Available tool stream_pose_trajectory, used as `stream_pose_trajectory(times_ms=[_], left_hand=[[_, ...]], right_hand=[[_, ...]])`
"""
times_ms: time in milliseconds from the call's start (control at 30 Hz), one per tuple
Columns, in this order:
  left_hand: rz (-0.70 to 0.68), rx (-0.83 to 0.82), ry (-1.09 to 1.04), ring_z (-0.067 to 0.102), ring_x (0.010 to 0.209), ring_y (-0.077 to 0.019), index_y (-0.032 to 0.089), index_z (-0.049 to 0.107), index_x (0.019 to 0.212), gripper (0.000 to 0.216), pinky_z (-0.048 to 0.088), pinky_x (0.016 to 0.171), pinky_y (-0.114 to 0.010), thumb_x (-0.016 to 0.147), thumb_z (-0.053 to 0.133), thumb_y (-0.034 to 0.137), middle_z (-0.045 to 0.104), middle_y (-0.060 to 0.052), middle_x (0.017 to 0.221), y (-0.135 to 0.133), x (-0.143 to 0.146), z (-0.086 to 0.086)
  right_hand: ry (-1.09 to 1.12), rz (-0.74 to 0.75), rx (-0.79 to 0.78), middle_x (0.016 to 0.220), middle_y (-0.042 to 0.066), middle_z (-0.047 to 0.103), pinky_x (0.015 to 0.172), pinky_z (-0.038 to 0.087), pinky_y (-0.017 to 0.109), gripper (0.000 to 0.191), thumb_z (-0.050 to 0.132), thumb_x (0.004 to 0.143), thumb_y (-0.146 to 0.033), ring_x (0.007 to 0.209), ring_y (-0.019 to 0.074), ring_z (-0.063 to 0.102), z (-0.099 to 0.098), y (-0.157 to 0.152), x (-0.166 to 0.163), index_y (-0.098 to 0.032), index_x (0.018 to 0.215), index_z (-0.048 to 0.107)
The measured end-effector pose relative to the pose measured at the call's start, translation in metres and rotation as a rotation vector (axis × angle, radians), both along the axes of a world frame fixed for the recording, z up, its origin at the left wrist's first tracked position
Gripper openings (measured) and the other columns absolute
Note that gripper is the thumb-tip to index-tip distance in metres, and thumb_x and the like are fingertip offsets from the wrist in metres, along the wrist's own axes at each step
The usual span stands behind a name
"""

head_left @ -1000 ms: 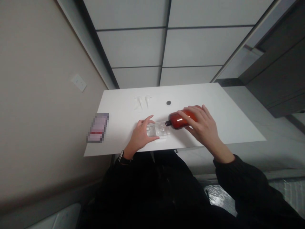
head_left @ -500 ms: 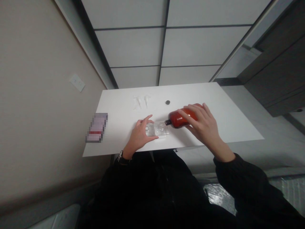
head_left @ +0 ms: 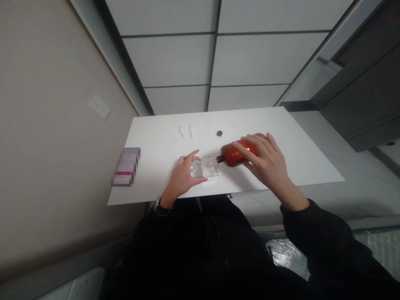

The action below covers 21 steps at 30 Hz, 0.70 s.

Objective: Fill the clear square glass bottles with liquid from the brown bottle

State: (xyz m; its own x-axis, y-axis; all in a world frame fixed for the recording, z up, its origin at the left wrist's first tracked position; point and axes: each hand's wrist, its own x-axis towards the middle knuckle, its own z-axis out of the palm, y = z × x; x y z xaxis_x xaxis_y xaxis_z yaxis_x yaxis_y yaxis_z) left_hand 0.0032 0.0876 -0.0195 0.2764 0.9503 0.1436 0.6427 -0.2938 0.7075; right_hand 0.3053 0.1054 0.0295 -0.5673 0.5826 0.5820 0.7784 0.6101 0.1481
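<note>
My left hand (head_left: 184, 175) is closed around the left end of a clear, box-shaped container (head_left: 211, 167) on the white table, thumb on the near side and fingers on the far side. In my right hand (head_left: 265, 164) is a large amber-red bottle (head_left: 233, 155), tilted almost level with its dark neck pointing left. The bottle's mouth is just over the container's right end, and a thin trace of liquid seems to run from it. Beyond the bottle's neck lies a small dark round cap (head_left: 219, 133). What fills the container is hard to make out.
The white table (head_left: 150, 166) stands against a panelled sliding door. Two white pointed nozzles (head_left: 186, 131) lie near its back edge. At the left end rests a blurred-out pinkish rectangular item (head_left: 126, 166). A wall socket (head_left: 99, 107) is on the left wall.
Both hands, the bottle and the container keep nearly the same places. The whole view has shifted very slightly.
</note>
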Motion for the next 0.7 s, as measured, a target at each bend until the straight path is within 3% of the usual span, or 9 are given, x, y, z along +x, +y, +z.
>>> stream_pose_trajectory(times_ms=[700], left_hand=[[0.004, 0.007, 0.005, 0.057, 0.122, -0.0308, 0.031, 0.037, 0.159, 0.103, 0.047, 0.111, -0.050, 0.074, 0.096, 0.028, 0.071, -0.005, 0.137, -0.0003, 0.0004, -0.0005]], right_hand=[[-0.005, -0.007, -0.019, 0.149, 0.012, 0.064, 0.124, 0.040, 0.069, 0.086, 0.064, 0.099, -0.009, 0.138, 0.0336, 0.062, 0.0057, 0.0003, 0.0029, -0.040, 0.170, 0.025]])
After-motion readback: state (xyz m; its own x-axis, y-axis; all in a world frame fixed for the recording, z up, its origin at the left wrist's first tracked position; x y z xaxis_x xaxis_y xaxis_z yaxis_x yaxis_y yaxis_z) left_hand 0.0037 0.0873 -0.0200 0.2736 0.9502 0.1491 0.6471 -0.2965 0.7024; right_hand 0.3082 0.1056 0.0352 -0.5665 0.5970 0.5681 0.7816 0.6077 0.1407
